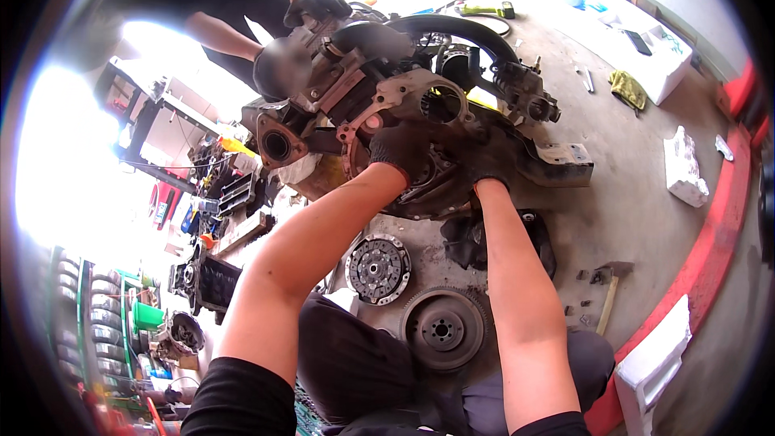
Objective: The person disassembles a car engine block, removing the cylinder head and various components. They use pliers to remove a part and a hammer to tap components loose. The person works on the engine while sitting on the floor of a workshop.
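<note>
A dirty engine (355, 85) stands in front of me, with a metal bracket ring and hoses on its upper side. My left hand (400, 149), in a dark glove, presses on its near end beside a rusty flange. Against the dark lower part to the right is my right hand (488, 157), gloved as well. Shadow and the engine hide the fingers of both hands. A round clutch disc assembly (378, 269) and a toothed flywheel (444, 329) lie on the floor below, between my forearms.
Across the engine, a person in dark clothes has gloved hands (316, 6) on it. A hammer (609, 299) lies at the right, near a red metal beam (686, 291). White foam blocks (684, 168), a yellow-green cloth (628, 90) and, at left, engine parts (202, 278) surround the spot.
</note>
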{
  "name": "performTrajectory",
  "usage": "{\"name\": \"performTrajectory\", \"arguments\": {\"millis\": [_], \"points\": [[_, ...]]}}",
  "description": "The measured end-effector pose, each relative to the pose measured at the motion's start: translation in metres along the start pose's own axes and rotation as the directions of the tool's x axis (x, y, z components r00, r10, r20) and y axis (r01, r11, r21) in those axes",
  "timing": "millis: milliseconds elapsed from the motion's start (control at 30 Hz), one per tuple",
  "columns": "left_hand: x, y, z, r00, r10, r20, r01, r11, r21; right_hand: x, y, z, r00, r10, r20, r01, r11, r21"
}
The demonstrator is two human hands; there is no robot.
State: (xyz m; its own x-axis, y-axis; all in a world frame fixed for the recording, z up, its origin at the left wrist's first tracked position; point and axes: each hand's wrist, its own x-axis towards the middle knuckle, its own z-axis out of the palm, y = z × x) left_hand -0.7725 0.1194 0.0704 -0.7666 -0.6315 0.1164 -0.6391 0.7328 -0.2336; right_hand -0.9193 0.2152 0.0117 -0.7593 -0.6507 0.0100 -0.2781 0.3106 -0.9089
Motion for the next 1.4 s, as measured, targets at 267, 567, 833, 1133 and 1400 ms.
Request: {"name": "performTrajectory", "arguments": {"millis": [267,567,833,1133,1400], "points": [[0.003,0.003,-0.002,0.996,-0.069,0.058,0.072,0.996,-0.055,-0.004,0.002,0.006,0.998,0.004,-0.059,0.0,0.998,0.057],[0.009,0.018,-0.031,0.975,-0.018,0.221,0.001,0.997,0.075,0.0,0.011,0.011,0.995,-0.03,-0.09,0.023,0.997,-0.076],[0.01,0.008,-0.02,0.971,0.214,0.11,-0.222,0.973,0.067,-0.016,-0.011,-0.005,1.0,-0.005,-0.024,0.004,0.999,-0.046],[0.029,0.034,-0.032,0.975,0.22,-0.039,-0.223,0.971,-0.088,0.093,0.111,-0.027,0.938,-0.315,0.146,0.327,0.942,-0.074],[0.037,0.04,-0.025,0.982,0.089,0.164,-0.119,0.975,0.188,0.058,0.139,0.026,0.949,-0.285,-0.131,0.302,0.943,0.136]]}}
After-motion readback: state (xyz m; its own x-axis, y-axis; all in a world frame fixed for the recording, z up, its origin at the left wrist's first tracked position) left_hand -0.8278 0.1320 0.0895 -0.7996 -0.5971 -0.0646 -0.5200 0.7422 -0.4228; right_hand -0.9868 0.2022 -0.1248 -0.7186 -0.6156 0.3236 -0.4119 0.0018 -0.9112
